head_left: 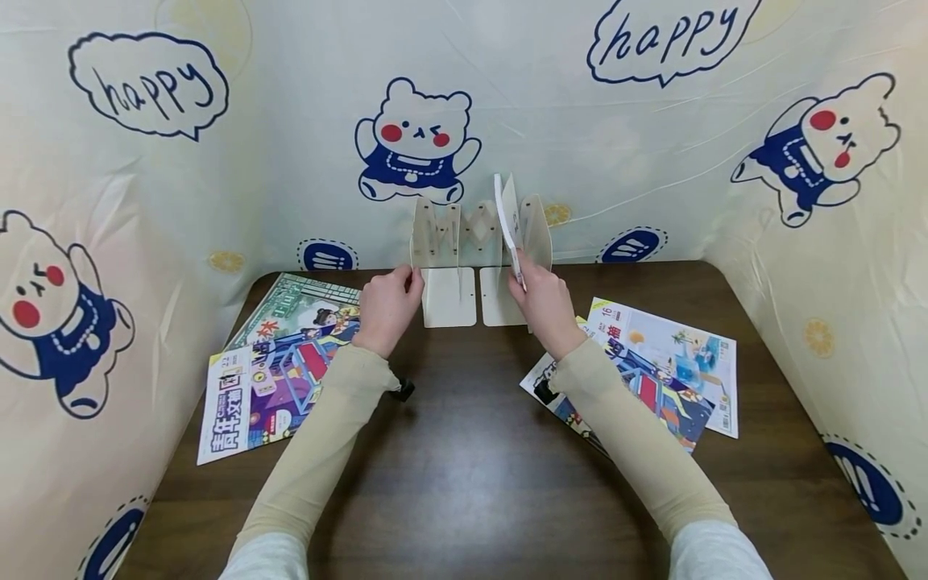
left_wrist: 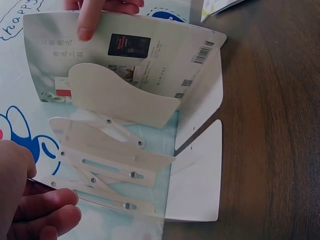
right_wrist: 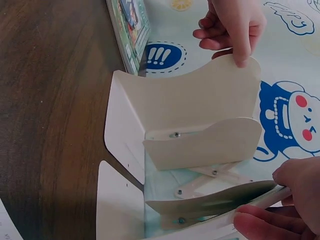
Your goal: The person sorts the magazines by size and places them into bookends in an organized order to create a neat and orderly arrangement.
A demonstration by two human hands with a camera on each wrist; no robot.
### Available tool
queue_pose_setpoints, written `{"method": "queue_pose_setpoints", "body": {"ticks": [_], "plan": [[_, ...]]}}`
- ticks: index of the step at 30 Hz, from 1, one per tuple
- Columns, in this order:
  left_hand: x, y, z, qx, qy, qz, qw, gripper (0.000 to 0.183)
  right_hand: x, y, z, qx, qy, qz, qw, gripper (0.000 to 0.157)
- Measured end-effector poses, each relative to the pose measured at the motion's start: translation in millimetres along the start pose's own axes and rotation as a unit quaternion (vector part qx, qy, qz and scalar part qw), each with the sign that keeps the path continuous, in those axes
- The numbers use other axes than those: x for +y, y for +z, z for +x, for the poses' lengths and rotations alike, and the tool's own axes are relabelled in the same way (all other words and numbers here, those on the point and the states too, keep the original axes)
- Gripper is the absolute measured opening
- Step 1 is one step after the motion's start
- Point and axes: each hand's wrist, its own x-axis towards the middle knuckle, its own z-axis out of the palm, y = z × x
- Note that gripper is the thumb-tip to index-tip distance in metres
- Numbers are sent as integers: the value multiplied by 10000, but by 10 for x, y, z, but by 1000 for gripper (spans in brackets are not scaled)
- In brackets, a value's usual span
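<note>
A cream expandable book rack (head_left: 449,298) with upright plates and crossed slats stands at the back of the table. My left hand (head_left: 387,310) pinches the top edge of its left end plate (right_wrist: 195,95) between thumb and fingers. My right hand (head_left: 545,302) grips a thin magazine (head_left: 507,221) that stands upright in the right section of the rack. In the left wrist view, the magazine's pale back cover (left_wrist: 170,55), with a barcode, rises behind an inner divider (left_wrist: 115,95). The right hand's fingers (left_wrist: 89,22) lie over its upper edge.
Overlapping colourful magazines (head_left: 279,395) lie on the table at the left. Further magazines (head_left: 667,379) lie at the right, partly under my right forearm. Behind the rack hangs a pale cloth (head_left: 529,105) printed with bears, reaching round both sides of the dark wooden table (head_left: 449,483).
</note>
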Motion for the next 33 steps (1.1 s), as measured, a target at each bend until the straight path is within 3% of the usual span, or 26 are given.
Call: {"method": "queue_pose_setpoints", "body": {"ticks": [14,21,28,33], "plan": [[-12,18,-1,19,-18,44,10000,37,15,-54,-72,-488,-66,-100,9987,41],[-18,18,-7,28,-16,27,10000,35,14,-82,-113,-515,-109,-147,9985,44],[-28,31,2,81,57,28,9999,37,13,-234,-209,-543,-90,-76,9985,46],[-37,38,5,152,54,25,9999,33,38,-383,-310,-640,-34,-177,9978,36]]}}
